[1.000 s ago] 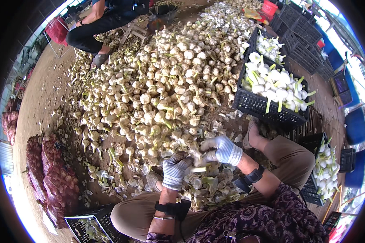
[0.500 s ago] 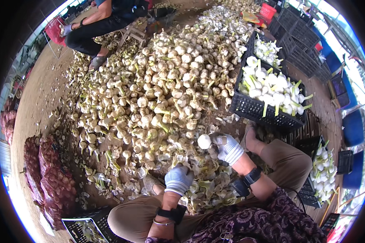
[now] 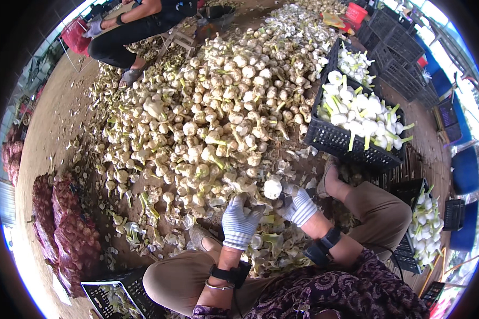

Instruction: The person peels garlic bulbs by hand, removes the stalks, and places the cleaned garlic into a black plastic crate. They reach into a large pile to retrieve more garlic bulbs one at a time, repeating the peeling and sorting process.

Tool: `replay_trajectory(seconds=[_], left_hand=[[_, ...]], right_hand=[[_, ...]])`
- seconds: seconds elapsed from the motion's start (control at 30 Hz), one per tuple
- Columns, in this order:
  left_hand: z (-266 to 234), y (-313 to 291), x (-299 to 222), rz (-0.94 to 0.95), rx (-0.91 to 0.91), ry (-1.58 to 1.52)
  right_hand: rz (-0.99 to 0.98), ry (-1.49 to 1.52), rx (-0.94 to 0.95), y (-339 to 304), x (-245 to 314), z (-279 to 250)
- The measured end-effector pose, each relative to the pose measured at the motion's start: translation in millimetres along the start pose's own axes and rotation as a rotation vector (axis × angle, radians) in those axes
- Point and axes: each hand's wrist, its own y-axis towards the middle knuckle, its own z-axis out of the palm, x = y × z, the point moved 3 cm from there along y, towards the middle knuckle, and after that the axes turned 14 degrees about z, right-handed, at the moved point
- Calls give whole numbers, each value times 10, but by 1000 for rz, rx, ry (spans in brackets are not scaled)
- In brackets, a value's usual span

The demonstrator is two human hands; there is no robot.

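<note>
My right hand (image 3: 299, 206), in a striped glove with dark, soiled fingertips, grips a peeled white garlic bulb (image 3: 273, 188). The bulb is held over scraps of garlic skin (image 3: 269, 242) between my legs. To its left is my left hand (image 3: 240, 222), gloved too, its thumb and fingers apart and pointing away from me. Papery skin lies just past its fingertips; I see nothing clearly held there. Ahead spreads a large heap of unpeeled garlic bulbs (image 3: 197, 122), brownish, some with green stems.
A black crate (image 3: 324, 135) of clean white garlic stands at right, with another crate (image 3: 410, 255) nearer me. Red mesh sacks (image 3: 72, 234) sit at left, a black crate (image 3: 104, 295) below them. A seated person (image 3: 127, 40) handles a red mesh bag (image 3: 75, 38) at top left.
My left hand has moved up and slightly right toward the bulb, its fingers spreading from a closed shape. The right hand, still holding the garlic, has shifted slightly nearer me.
</note>
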Motion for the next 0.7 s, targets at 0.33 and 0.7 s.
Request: replay_trajectory(seconds=[0.33, 0.7], left_hand=[[32, 9, -62, -154, 173, -284], [9, -59, 120, -596, -55, -760]], right_hand=[[-168, -578, -181, -138, 29, 285], [-335, -635, -235, -150, 151, 178]])
